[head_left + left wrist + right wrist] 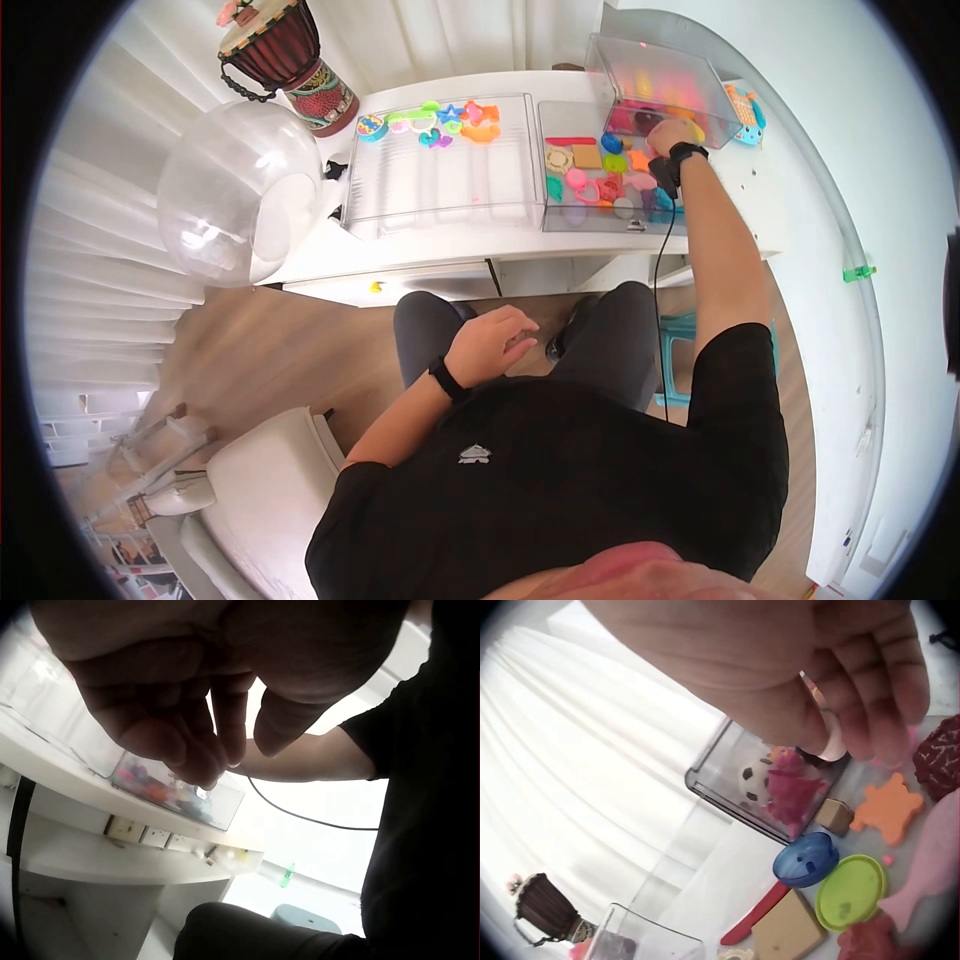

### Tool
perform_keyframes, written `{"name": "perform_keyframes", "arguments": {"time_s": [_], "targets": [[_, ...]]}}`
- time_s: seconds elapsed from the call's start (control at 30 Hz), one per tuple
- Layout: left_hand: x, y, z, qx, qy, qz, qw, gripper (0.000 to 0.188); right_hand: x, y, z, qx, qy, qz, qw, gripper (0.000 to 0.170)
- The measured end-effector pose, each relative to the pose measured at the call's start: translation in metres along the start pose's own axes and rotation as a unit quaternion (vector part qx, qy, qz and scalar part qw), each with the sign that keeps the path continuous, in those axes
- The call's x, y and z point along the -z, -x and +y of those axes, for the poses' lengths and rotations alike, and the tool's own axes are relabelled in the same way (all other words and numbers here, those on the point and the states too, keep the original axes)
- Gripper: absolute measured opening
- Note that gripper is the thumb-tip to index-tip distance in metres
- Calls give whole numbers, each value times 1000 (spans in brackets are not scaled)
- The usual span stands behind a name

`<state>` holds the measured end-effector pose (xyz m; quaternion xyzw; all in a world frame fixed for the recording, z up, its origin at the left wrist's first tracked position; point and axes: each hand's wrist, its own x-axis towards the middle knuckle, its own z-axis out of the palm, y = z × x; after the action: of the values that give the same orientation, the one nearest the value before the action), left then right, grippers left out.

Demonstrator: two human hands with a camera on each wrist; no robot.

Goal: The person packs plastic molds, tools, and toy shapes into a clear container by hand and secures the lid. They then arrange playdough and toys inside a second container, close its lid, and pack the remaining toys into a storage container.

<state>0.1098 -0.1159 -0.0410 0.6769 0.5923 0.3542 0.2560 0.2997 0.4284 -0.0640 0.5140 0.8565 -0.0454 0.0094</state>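
My right hand (675, 135) reaches to the lower edge of a clear plastic box (625, 75) that holds pink and yellow toys. In the right wrist view its fingers (870, 697) hang loosely bent, with no held thing showing between them and the thumb. Below the hand lie an orange splat-shaped toy (889, 810), a small tan block (835, 817), a blue oval dish (806, 859) and a green oval dish (851, 892). A soccer-ball toy (754, 780) and a pink toy (791, 795) sit inside the box. Over my lap, my left hand (490, 345) is relaxed and holds nothing.
A clear tray (440, 185) with several bright toys along its back lies on the white desk (400, 245). A drum (290, 65) and a clear balloon (235, 195) stand left. A black cable (657, 290) hangs from my right wrist. A teal stool (678, 350) is below.
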Motion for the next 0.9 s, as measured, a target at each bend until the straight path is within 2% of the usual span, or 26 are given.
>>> {"name": "perform_keyframes", "arguments": {"time_s": [0.1,0.17,0.23,0.3,0.37,0.43,0.5,0.57,0.63,0.77,0.8,0.83,0.9], "targets": [[0,6,-3,16,2,-8,1000,19,-25,-31,10,-23,8,-17,1000,31],[-3,11,-8,10,-7,-2,1000,18,-33,-34,6,-48,99,-21,994,27],[-3,15,-10,19,-2,0,1000,18,-49,-40,14,-46,80,4,996,27],[-6,17,-14,29,5,2,1000,18,-75,-59,31,-27,70,-13,997,27],[-12,20,-22,58,39,-2,998,19,-64,-46,22,-8,91,-10,996,28],[-21,22,-42,76,53,-6,996,19,-55,-38,15,-27,36,-35,998,28],[-32,28,-64,93,64,-13,993,19,-43,-26,7,-17,35,-30,999,28],[-38,32,-80,142,65,3,988,19,-28,-14,-2,-9,34,-22,999,29],[-39,36,-85,152,76,13,985,18,-14,0,-6,-60,-90,-19,994,25],[-34,39,-84,165,86,27,982,17,17,22,-11,-49,-159,-33,985,24],[-32,38,-82,167,86,28,982,17,22,30,-13,-79,-294,-34,952,24],[-28,37,-79,160,85,39,983,17,29,40,-16,-107,-423,-35,899,23],[-18,33,-73,154,83,55,983,17,51,71,-31,-95,-455,-38,885,25]]}}
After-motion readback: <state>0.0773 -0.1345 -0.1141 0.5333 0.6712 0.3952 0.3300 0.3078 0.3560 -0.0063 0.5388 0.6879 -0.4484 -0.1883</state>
